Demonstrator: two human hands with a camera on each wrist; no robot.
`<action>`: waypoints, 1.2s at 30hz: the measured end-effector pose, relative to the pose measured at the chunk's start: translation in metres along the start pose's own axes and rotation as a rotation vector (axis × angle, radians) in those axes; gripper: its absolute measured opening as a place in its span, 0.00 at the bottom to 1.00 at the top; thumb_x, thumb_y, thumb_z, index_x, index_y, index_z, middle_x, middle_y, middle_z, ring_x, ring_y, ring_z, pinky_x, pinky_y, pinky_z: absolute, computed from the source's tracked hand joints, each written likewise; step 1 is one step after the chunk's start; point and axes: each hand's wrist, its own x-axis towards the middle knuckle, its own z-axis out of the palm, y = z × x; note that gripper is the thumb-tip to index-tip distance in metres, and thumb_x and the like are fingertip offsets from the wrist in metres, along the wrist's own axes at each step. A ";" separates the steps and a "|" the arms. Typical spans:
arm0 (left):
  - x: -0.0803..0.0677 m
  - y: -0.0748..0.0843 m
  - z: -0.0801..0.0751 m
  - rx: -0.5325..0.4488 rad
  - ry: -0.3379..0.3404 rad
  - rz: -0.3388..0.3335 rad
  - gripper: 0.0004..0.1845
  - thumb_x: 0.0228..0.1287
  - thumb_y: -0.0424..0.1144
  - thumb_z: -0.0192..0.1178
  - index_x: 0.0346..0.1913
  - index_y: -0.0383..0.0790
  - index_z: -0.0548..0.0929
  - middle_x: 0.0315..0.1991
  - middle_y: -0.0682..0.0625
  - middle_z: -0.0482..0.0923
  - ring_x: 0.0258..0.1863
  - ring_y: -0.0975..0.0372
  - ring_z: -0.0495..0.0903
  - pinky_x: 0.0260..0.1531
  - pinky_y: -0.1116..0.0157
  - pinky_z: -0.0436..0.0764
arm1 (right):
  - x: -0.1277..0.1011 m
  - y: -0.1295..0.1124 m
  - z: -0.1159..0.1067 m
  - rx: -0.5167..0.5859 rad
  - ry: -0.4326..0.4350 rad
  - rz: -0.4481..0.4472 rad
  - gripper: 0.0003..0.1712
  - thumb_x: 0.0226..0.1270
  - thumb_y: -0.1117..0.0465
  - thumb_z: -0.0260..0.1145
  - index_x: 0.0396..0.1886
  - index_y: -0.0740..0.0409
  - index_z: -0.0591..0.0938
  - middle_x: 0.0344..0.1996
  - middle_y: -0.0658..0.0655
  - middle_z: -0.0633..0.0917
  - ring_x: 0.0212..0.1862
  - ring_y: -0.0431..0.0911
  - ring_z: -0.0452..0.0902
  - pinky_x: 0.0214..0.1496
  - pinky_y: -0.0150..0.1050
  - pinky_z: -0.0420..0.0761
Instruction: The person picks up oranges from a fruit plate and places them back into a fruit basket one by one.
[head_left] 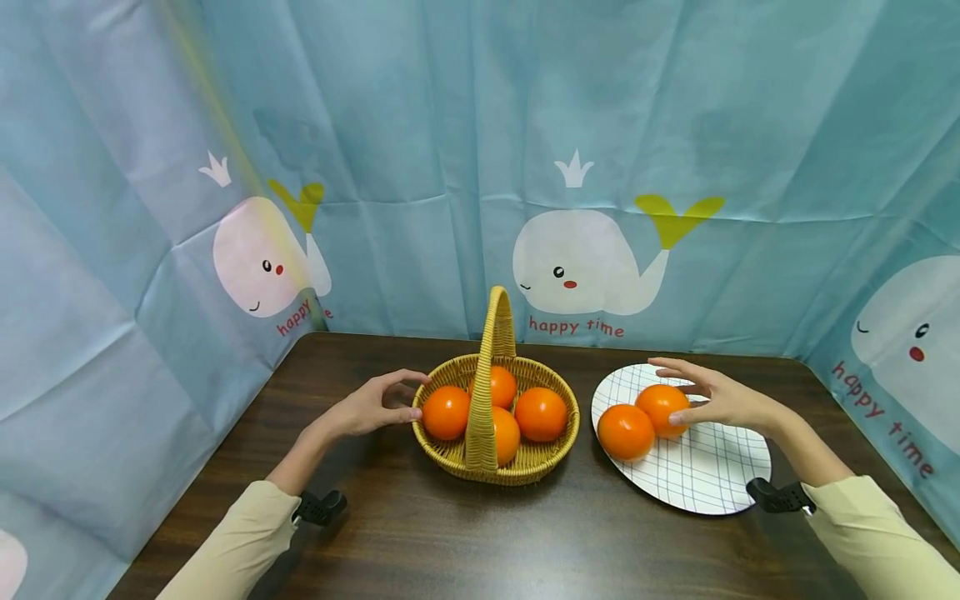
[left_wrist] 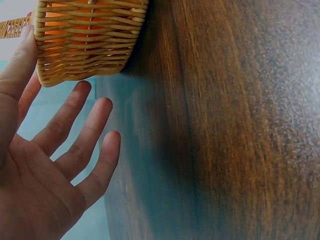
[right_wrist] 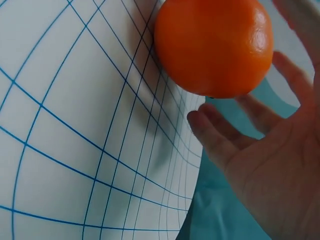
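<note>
A yellow wicker basket (head_left: 517, 477) with a tall arched handle holds several oranges (head_left: 542, 414). At its left side is my left hand (head_left: 372, 405), thumb and index fingertips right at the rim; in the left wrist view the other fingers (left_wrist: 82, 147) are spread below the basket's woven wall (left_wrist: 90, 45). On a white plate (head_left: 705, 475) with a blue grid lie two oranges side by side. My right hand (head_left: 723, 400) reaches around the rear orange (head_left: 660, 407), thumb in front and fingers behind. The right wrist view shows this orange (right_wrist: 212, 45) between loosely spread fingers.
Nearer the plate's left edge sits the other orange (head_left: 626, 432). Basket and plate stand on a dark wooden table (head_left: 450, 542). A light blue curtain (head_left: 420, 167) with whale prints hangs behind the table and along its sides.
</note>
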 end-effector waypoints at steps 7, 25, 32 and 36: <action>0.001 0.001 -0.001 -0.001 0.000 0.000 0.29 0.70 0.38 0.67 0.70 0.37 0.72 0.68 0.38 0.69 0.62 0.42 0.74 0.51 0.58 0.82 | 0.004 0.002 -0.006 -0.016 -0.030 -0.008 0.33 0.66 0.64 0.73 0.70 0.64 0.74 0.66 0.68 0.75 0.61 0.62 0.74 0.57 0.40 0.78; 0.000 0.004 0.000 0.002 0.007 -0.015 0.29 0.70 0.39 0.67 0.70 0.37 0.72 0.68 0.39 0.69 0.62 0.42 0.73 0.54 0.52 0.80 | 0.000 0.003 -0.010 -0.063 0.025 0.030 0.29 0.66 0.62 0.74 0.66 0.61 0.79 0.60 0.61 0.81 0.54 0.58 0.80 0.53 0.45 0.79; 0.000 0.005 -0.002 -0.006 0.012 -0.030 0.29 0.70 0.39 0.68 0.70 0.38 0.72 0.68 0.39 0.69 0.62 0.42 0.73 0.53 0.53 0.81 | -0.003 -0.001 -0.009 -0.082 0.065 0.025 0.28 0.65 0.62 0.74 0.65 0.61 0.80 0.59 0.62 0.81 0.52 0.56 0.80 0.50 0.43 0.80; 0.000 0.005 -0.001 -0.005 0.008 -0.037 0.30 0.69 0.39 0.68 0.70 0.38 0.72 0.69 0.39 0.69 0.62 0.43 0.73 0.52 0.55 0.82 | -0.007 0.003 -0.007 -0.072 0.106 0.045 0.29 0.65 0.62 0.74 0.65 0.62 0.79 0.60 0.63 0.80 0.52 0.55 0.81 0.49 0.41 0.81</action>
